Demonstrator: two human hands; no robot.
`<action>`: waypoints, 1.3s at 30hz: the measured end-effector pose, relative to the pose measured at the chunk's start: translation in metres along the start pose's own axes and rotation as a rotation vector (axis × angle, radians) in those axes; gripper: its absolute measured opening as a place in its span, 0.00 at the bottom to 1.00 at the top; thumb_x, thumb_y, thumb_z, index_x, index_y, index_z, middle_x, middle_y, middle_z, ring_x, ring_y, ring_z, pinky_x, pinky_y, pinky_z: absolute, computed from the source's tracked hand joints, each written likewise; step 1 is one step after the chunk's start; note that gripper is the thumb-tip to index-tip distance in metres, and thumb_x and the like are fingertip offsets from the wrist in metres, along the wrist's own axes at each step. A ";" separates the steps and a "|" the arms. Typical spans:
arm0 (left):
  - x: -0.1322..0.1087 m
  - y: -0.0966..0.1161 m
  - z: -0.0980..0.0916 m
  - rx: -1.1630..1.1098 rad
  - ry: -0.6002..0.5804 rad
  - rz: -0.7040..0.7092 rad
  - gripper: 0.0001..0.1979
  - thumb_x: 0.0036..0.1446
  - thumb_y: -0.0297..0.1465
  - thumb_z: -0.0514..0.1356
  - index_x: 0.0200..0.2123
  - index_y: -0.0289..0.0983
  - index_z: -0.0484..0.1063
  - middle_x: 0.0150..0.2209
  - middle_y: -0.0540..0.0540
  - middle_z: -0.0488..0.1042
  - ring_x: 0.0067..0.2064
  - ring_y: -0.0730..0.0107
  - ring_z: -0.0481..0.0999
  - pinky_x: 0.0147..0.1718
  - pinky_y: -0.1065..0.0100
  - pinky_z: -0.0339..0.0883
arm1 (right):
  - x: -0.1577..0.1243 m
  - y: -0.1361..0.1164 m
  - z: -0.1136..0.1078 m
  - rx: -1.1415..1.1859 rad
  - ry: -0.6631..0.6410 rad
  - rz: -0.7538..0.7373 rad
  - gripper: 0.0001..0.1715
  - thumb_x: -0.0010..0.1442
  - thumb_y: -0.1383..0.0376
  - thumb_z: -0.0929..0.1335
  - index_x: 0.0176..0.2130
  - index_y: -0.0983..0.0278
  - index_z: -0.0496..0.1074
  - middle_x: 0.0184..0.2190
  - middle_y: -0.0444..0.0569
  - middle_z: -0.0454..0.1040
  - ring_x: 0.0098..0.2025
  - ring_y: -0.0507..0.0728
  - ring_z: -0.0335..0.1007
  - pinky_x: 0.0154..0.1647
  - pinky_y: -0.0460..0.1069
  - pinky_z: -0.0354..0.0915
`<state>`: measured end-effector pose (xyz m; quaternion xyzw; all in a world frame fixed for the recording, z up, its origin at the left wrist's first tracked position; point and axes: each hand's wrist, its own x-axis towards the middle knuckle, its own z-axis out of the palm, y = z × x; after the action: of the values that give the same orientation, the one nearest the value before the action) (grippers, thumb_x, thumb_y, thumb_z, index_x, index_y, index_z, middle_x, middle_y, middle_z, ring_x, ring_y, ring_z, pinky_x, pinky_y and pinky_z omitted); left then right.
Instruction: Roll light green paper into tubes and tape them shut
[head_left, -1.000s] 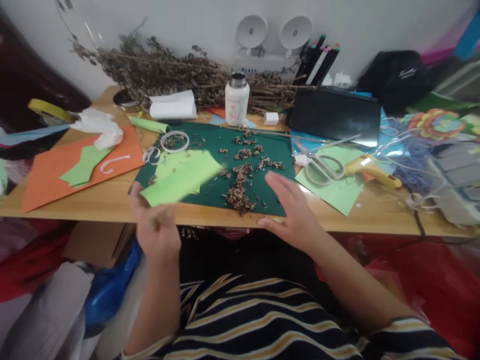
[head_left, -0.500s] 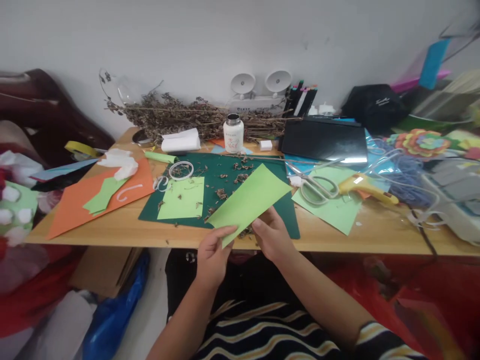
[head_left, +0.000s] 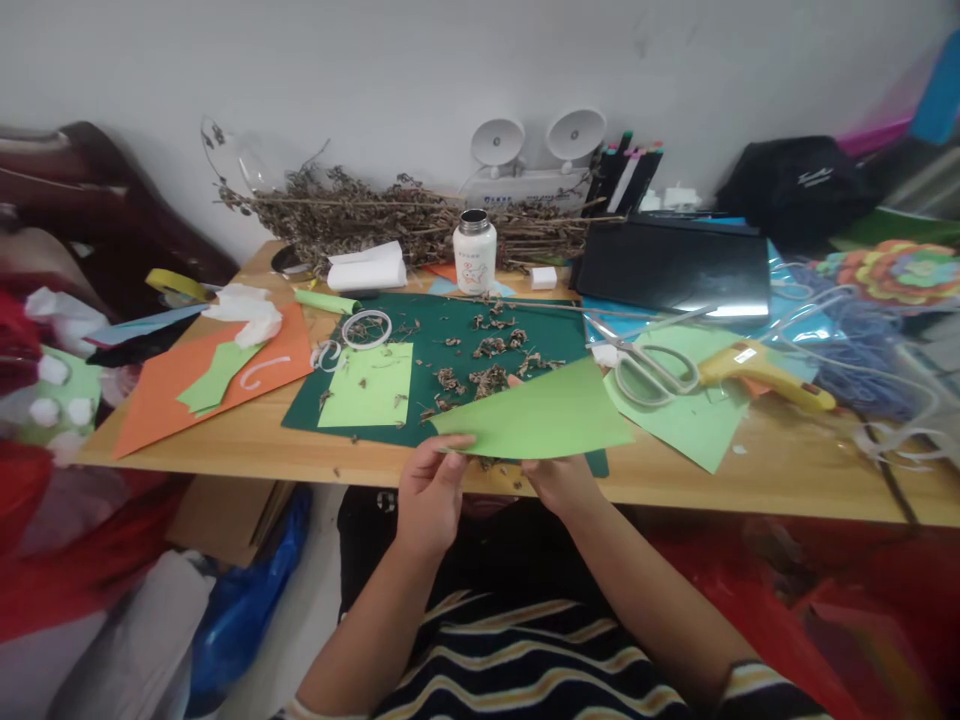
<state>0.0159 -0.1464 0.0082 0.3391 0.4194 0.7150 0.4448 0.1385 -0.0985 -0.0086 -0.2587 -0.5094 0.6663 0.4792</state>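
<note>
The sheet (head_left: 544,415), green and slightly bowed, is held up over the near right part of the mat (head_left: 559,325), its left end lower in the view and its right end reaching past the mat's edge. The left hand (head_left: 429,498) is closed to a pinch, thumb and fingers gripping the sheet's left corner. The right hand (head_left: 564,487) is under the sheet near its middle, with a fingertip showing beyond the far edge; most of its fingers are hidden, so I cannot tell how far open it is or how firmly it grips

Crumbled leaves (head_left: 489,382) lie on the mat behind the sheet, with a few bits on the green square (head_left: 367,395) to the left. The scissors (head_left: 624,347) rest to the right, just beside the glue gun (head_left: 757,370), and the bottle (head_left: 475,260) stands upright behind the mat

The step in hand looks like handling and positioning the sheet; whatever move follows, it seems to call for a steady left pinch, light support from the right and an edge kept clear of the leaves
</note>
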 end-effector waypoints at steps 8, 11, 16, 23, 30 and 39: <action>0.022 0.015 -0.045 0.246 -0.041 0.107 0.08 0.45 0.38 0.64 0.26 0.39 0.75 0.23 0.50 0.72 0.27 0.74 0.69 0.30 0.73 0.64 | 0.014 -0.064 -0.050 -0.074 0.376 -0.140 0.16 0.53 0.59 0.65 0.44 0.52 0.66 0.36 0.42 0.74 0.25 0.48 0.67 0.23 0.45 0.63; 0.034 0.032 -0.048 0.405 -0.205 0.071 0.09 0.42 0.38 0.65 0.23 0.38 0.76 0.22 0.48 0.72 0.26 0.71 0.70 0.28 0.72 0.64 | 0.040 -0.097 -0.044 -0.300 0.252 -0.311 0.19 0.54 0.61 0.64 0.47 0.53 0.65 0.39 0.43 0.73 0.29 0.49 0.69 0.24 0.45 0.62; 0.048 0.046 -0.036 0.591 -0.551 0.014 0.15 0.46 0.43 0.61 0.23 0.37 0.74 0.22 0.48 0.73 0.25 0.71 0.69 0.26 0.72 0.62 | 0.079 -0.106 -0.003 -0.837 -0.589 -0.034 0.23 0.53 0.59 0.65 0.49 0.59 0.67 0.41 0.46 0.74 0.32 0.50 0.69 0.30 0.45 0.65; 0.039 0.033 -0.039 0.503 -0.493 -0.001 0.20 0.43 0.48 0.61 0.20 0.35 0.72 0.19 0.49 0.69 0.22 0.73 0.66 0.23 0.73 0.59 | 0.083 -0.080 0.006 -0.780 -0.775 0.081 0.16 0.51 0.62 0.67 0.41 0.61 0.73 0.36 0.44 0.75 0.31 0.49 0.68 0.30 0.44 0.63; 0.035 0.027 -0.040 0.443 -0.419 0.014 0.20 0.43 0.48 0.60 0.20 0.35 0.71 0.17 0.49 0.67 0.20 0.74 0.65 0.21 0.73 0.59 | 0.069 -0.058 0.005 -0.321 -0.500 0.392 0.09 0.43 0.68 0.70 0.31 0.62 0.74 0.24 0.40 0.74 0.24 0.47 0.68 0.26 0.43 0.66; 0.034 0.027 -0.041 0.415 -0.484 0.034 0.15 0.47 0.44 0.60 0.22 0.37 0.74 0.17 0.48 0.69 0.19 0.72 0.67 0.20 0.71 0.60 | 0.067 -0.044 0.005 0.105 -0.315 0.616 0.11 0.36 0.67 0.75 0.25 0.67 0.72 0.18 0.40 0.72 0.16 0.43 0.64 0.16 0.38 0.63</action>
<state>-0.0415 -0.1339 0.0194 0.5899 0.4323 0.5201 0.4411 0.1236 -0.0396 0.0431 -0.2692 -0.4402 0.8366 0.1837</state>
